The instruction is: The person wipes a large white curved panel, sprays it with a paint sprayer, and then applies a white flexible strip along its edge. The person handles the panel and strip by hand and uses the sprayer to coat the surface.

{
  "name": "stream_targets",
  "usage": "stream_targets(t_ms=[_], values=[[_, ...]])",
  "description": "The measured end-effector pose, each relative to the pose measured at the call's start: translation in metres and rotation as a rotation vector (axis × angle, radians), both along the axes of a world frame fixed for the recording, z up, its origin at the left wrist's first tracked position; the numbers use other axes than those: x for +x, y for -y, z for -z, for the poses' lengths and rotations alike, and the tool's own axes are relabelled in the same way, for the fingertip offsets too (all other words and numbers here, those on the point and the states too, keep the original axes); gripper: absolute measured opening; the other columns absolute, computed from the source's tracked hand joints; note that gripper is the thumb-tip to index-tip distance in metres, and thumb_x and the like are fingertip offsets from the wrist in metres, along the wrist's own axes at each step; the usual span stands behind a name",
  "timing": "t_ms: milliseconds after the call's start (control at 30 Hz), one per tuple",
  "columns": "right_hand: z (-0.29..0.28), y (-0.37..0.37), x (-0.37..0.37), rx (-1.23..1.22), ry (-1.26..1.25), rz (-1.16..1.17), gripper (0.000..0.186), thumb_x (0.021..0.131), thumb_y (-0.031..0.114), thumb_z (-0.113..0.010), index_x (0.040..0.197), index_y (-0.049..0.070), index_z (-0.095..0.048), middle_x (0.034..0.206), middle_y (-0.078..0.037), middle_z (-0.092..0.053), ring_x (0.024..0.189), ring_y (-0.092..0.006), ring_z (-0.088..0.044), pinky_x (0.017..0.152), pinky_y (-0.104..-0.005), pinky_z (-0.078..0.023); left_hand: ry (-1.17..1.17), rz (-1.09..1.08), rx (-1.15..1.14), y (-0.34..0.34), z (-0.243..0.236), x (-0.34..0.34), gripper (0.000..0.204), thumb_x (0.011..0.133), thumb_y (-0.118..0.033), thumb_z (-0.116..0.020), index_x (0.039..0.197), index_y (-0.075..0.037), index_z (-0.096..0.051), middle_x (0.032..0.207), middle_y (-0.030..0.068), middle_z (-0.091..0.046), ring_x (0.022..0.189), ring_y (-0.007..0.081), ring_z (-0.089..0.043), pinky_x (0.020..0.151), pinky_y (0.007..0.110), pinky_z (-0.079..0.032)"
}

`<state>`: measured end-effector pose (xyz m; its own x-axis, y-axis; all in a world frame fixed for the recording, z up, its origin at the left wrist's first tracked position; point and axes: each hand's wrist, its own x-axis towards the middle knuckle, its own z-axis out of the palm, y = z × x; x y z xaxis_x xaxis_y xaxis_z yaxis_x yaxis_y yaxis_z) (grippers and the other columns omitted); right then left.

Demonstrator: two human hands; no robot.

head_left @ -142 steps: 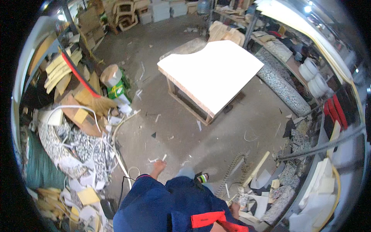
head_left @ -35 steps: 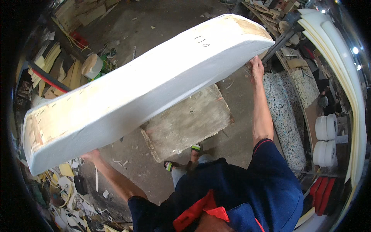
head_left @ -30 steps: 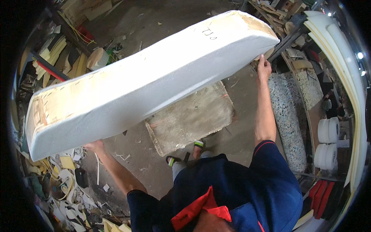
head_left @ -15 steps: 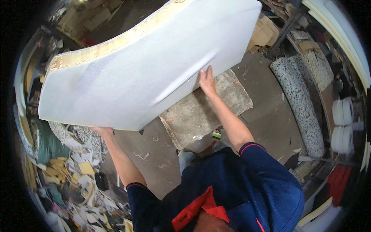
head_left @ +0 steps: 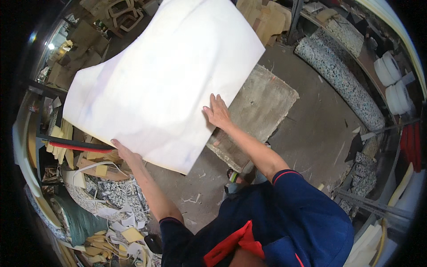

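A large white foam-covered panel [head_left: 151, 89], with a curved far-left edge, is held out in front of me. My left hand [head_left: 127, 152] grips its near-left edge, thumb on top and the other fingers hidden beneath. Near the right edge, my right hand [head_left: 217, 114] rests flat on the white surface with fingers stretched and apart. Soft creases run across the covering close to that hand. The panel partly overlaps a worn, padded-looking rectangular block [head_left: 262, 98] on the floor.
Foam and fabric scraps [head_left: 120, 242] heap at lower left beside a green sack [head_left: 82, 218]. A speckled foam roll [head_left: 340, 82] lies to the right, near white rolls [head_left: 397, 95] on a rack. Wooden pieces [head_left: 271, 20] stand beyond the panel. A dark bar [head_left: 80, 144] juts in from the left.
The panel has turned, so its wooden curved edge no longer shows and its broad white face does. The view has swung left. My right hand's fingers have spread; my left keeps its edge grip.
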<state>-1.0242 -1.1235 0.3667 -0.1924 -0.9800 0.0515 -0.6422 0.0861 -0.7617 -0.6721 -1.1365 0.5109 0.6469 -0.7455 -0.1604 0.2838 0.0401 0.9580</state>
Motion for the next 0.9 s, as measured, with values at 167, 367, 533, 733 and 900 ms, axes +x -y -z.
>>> stream_targets(t_ms=[167, 367, 533, 733, 900], values=[[-0.026, -0.009, 0.017, 0.118, -0.281, 0.054, 0.083, 0.102, 0.06, -0.035, 0.158, 0.0, -0.024, 0.163, -0.032, -0.014, 0.153, -0.0465, -0.009, 0.124, -0.0581, -0.004, -0.064, 0.015, 0.105, -0.011, 0.044, 0.025, 0.083, 0.093, -0.054, -0.066, 0.144, 0.008, -0.043, 0.141, 0.0198, -0.056, 0.121, 0.0336, -0.06, 0.104, 0.047, -0.05], [-0.029, -0.014, -0.009, 0.257, -0.526, -0.184, 0.084, 0.102, 0.058, -0.037, 0.159, -0.001, -0.021, 0.165, -0.03, -0.008, 0.154, -0.0445, -0.003, 0.123, -0.0598, -0.001, -0.356, 0.095, 0.194, -0.068, 0.211, 0.002, 0.076, 0.101, -0.064, -0.043, 0.153, -0.009, -0.037, 0.153, 0.0149, -0.045, 0.137, 0.0355, -0.046, 0.113, 0.048, -0.04], [0.022, -0.045, -0.01, 0.417, -0.611, -0.267, 0.088, 0.101, 0.058, -0.041, 0.158, -0.004, -0.017, 0.166, -0.027, -0.005, 0.155, -0.0434, 0.003, 0.121, -0.0627, 0.0, -0.453, -0.077, 0.315, -0.112, 0.261, -0.049, 0.081, 0.1, -0.06, -0.05, 0.152, 0.0, -0.034, 0.15, 0.0169, -0.046, 0.134, 0.0337, -0.049, 0.109, 0.047, -0.044], [0.071, 0.094, -0.002, -0.029, -0.61, -0.211, 0.094, 0.098, 0.066, -0.04, 0.154, -0.009, -0.027, 0.165, -0.026, -0.017, 0.154, -0.0407, -0.012, 0.12, -0.0643, -0.008, -0.173, -0.157, 0.575, -0.112, 0.241, -0.052, 0.088, 0.096, -0.058, -0.061, 0.146, 0.01, -0.035, 0.141, 0.0241, -0.049, 0.128, 0.0352, -0.053, 0.103, 0.044, -0.05], [0.077, 0.255, -0.049, -0.019, -0.719, -0.131, 0.092, 0.1, 0.07, -0.026, 0.159, 0.0, -0.021, 0.167, -0.021, -0.016, 0.155, -0.0371, -0.011, 0.122, -0.0606, -0.009, 0.583, -0.294, 0.608, -0.111, 0.238, -0.075, 0.083, 0.097, -0.048, -0.064, 0.149, 0.008, -0.033, 0.149, 0.0304, -0.038, 0.133, 0.0405, -0.047, 0.105, 0.054, -0.045]])
